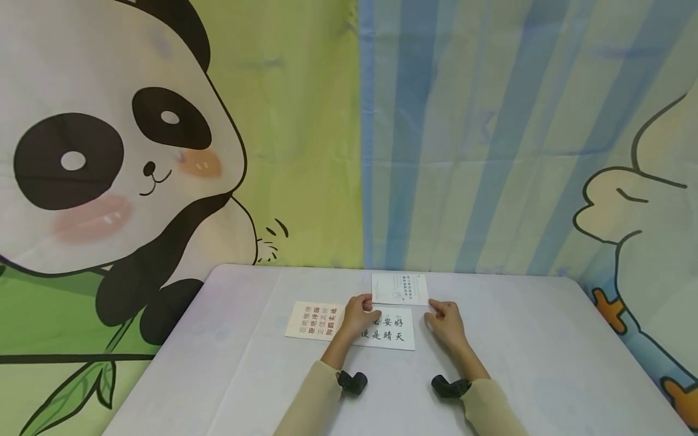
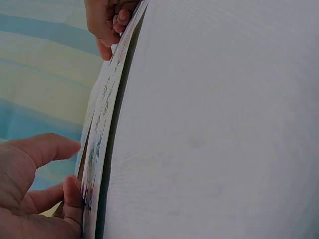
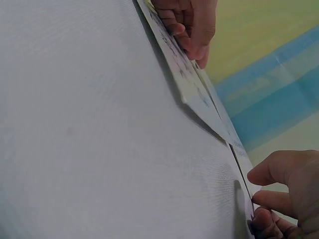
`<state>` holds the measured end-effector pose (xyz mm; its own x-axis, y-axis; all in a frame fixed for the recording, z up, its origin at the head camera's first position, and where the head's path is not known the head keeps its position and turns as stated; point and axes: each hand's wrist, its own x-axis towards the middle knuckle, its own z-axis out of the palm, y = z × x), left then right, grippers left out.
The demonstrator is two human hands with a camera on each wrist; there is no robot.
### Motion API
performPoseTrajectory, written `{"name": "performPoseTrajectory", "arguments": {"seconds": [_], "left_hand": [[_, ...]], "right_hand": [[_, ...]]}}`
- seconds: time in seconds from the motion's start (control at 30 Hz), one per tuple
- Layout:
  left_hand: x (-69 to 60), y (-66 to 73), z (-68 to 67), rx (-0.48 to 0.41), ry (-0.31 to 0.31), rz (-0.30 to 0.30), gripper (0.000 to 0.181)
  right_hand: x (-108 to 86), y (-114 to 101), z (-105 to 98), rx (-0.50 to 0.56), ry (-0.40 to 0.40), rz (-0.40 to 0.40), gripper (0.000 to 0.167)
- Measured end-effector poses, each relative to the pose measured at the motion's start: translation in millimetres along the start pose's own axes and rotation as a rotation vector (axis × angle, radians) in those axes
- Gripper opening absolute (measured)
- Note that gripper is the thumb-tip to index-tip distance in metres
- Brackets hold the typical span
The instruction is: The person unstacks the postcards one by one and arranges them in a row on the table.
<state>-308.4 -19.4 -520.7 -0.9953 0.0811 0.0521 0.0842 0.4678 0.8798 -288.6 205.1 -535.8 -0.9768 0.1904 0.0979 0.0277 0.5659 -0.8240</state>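
Note:
In the head view, a white card with small print (image 1: 392, 290) lies at the far middle of the table. Nearer lies a white card with large black characters (image 1: 395, 339); a cream card with red characters (image 1: 305, 322) adjoins its left. My left hand (image 1: 353, 321) covers part of the black-lettered card, fingertips by the far card's left edge. My right hand (image 1: 449, 327) has its index fingertip at that card's near right corner. Both wrist views show thumb and fingers apart, the left hand (image 2: 30, 194) and right hand (image 3: 294, 194) beside low, edge-on cards. Exact contact is hard to see.
The table (image 1: 245, 387) has a pale cloth. Behind it hangs a curtain (image 1: 463, 133) with a panda print and blue stripes. Black wrist cameras sit at the left (image 1: 353, 383) and right cuffs, low over the cloth.

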Motion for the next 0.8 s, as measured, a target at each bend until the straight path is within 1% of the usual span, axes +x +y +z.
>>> {"name": "performPoseTrajectory", "arguments": {"seconds": [0.1, 0.27, 0.33, 0.47, 0.6, 0.8], "left_hand": [[-0.8, -0.1, 0.5, -0.017, 0.004, -0.008, 0.051], [-1.9, 0.8, 0.0, -0.039, 0.012, -0.014, 0.05], [-2.0, 0.8, -0.4, -0.046, 0.016, -0.013, 0.049], [-1.4, -1.0, -0.9, -0.062, 0.021, -0.009, 0.046], [-0.8, -5.1, 0.0, -0.081, 0.019, -0.019, 0.043], [1.0, -9.5, 0.9, -0.105, 0.025, -0.02, 0.039]], "right_hand": [[-1.6, 1.1, 1.9, -0.016, 0.005, -0.004, 0.045], [-2.6, 0.3, 2.7, 0.006, 0.028, 0.02, 0.042], [-3.2, 0.1, 2.9, 0.018, 0.041, 0.021, 0.039], [-4.9, 0.8, 3.6, 0.043, 0.092, -0.001, 0.033], [-6.3, 1.6, 4.5, 0.088, 0.139, 0.005, 0.026], [-4.6, 1.7, 3.7, 0.16, 0.177, 0.039, 0.023]]}}
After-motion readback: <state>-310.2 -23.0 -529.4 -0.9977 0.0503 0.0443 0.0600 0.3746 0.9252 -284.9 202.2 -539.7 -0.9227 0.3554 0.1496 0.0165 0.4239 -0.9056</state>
